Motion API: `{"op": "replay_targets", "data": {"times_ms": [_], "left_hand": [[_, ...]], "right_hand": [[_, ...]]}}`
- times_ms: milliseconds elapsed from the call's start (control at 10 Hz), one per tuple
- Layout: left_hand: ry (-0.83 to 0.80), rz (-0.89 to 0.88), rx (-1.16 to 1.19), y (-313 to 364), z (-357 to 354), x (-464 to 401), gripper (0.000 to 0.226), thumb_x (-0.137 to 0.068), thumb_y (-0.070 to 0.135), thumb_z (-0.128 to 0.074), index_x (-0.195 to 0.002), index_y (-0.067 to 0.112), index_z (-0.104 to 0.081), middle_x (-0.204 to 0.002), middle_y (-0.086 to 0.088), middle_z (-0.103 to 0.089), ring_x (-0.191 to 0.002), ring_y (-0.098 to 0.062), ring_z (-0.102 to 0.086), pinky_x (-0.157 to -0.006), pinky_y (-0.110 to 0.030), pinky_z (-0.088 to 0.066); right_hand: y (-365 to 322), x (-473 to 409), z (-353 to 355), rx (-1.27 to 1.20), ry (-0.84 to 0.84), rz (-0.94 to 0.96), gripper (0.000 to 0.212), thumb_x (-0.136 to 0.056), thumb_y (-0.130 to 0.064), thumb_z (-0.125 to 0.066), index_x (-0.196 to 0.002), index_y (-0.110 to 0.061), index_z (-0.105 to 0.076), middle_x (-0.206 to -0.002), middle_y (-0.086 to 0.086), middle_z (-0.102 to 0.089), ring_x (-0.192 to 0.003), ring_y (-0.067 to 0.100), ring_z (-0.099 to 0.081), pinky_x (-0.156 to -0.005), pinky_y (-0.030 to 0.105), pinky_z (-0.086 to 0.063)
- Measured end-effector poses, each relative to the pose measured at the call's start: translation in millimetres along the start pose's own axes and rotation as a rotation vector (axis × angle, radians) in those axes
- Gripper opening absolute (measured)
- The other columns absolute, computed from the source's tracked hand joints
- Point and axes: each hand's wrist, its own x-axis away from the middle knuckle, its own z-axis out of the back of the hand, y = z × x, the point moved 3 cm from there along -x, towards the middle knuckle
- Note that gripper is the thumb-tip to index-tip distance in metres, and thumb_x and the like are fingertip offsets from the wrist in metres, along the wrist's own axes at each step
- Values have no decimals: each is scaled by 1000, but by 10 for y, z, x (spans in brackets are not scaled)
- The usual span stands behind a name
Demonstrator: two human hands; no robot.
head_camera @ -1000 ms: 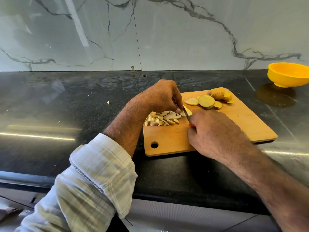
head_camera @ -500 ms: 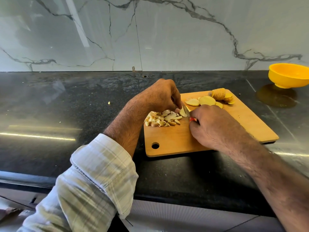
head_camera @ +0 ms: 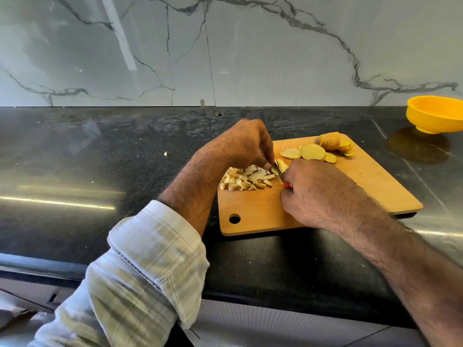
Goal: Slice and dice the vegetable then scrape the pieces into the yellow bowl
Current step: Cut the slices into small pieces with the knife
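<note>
Black stone counter (head_camera: 75,171), glossy, near edge runs across under both forearms. Plaid sleeve (head_camera: 140,271) on L arm, rolled at the cuff.

Wooden cutting board (head_camera: 263,211) sits near the front edge, hanging hole at near-left corner, near edge well inside the counter lip. R hand (head_camera: 315,194) closed round a knife (head_camera: 276,169); only a red bit of handle and a short run of blade show. L hand (head_camera: 246,144) curled, fingertips pinning a slice piece (head_camera: 282,165) right at the blade.

Progress, my read: dicing underway, roughly halfway. Diced pile (head_camera: 246,179) lies on board's left part, just beside L hand. Still to dice: loose slices (head_camera: 313,152) plus a fanned stack of slices (head_camera: 335,145) at board's far edge. Slicing looks done; no whole veg in view. Nothing scraped yet as far as seen.

Room: right half of board bare, good for sweeping. Pile sits close to board's left edge; bits could roll off. One stray scrap (head_camera: 165,153) already on counter at left.

Yellow bowl (head_camera: 436,113) far right by the marble backsplash (head_camera: 225,46), well apart from board, inside not visible. Open counter between; board or bowl must travel for the scrape.
</note>
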Motion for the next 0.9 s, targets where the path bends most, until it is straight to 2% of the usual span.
{"op": "replay_targets", "data": {"times_ms": [100,200,300,400,500,600,900], "left_hand": [[-5,-6,0,15,5,10,10,-84,20,-86,-94,21,-83,-90,13,-75,-88,1,-66,-84,-22,-56],[-4,-15,5,-5,5,16,10,-84,21,-87,-94,22,-83,-92,13,-76,-89,0,-67,-85,-22,-56],[-5,-27,42,-58,16,26,10,-85,22,-86,-94,22,-83,-95,13,-77,-91,1,-69,-85,-21,-55],[9,-19,58,-99,40,31,10,-85,20,-86,-94,21,-82,-94,14,-76,-91,1,-69,-84,-19,-53],[6,-7,46,-110,30,22,9,-86,22,-85,-95,22,-82,-93,16,-74,-91,2,-66,-78,-14,-47],[2,8,39,-119,6,-1,8,-88,23,-84,-95,22,-81,-93,13,-74,-89,1,-67,-75,-15,-46],[-21,24,36,-109,-20,-21,9,-91,22,-80,-100,18,-80,-92,13,-70,-86,-1,-64,-71,-13,-45]], "right_hand": [[29,-143,-49,62,-49,45,23,-96,-23,-62,-113,-9,-70,-72,-5,-43,-83,18,-52,-74,32,-45],[73,-197,-65,60,-58,53,24,-97,-22,-61,-115,-9,-70,-75,-4,-44,-83,19,-51,-74,33,-45],[76,-80,-26,21,8,60,20,-96,-23,-60,-109,-9,-68,-77,-2,-50,-80,18,-52,-72,33,-44],[13,163,77,-51,82,57,11,-99,-21,-57,-92,-13,-55,-78,0,-50,-79,18,-50,-71,31,-40],[-63,284,136,-57,66,77,17,-101,-20,-56,-87,-15,-47,-75,-1,-45,-79,17,-48,-71,29,-38],[-64,241,87,-70,49,87,14,-99,-20,-59,-88,-14,-51,-75,0,-48,-78,18,-50,-71,30,-39],[-26,62,-43,-59,95,66,20,-96,-18,-60,-83,-10,-46,-69,-1,-44,-76,20,-50,-71,33,-40]]}}
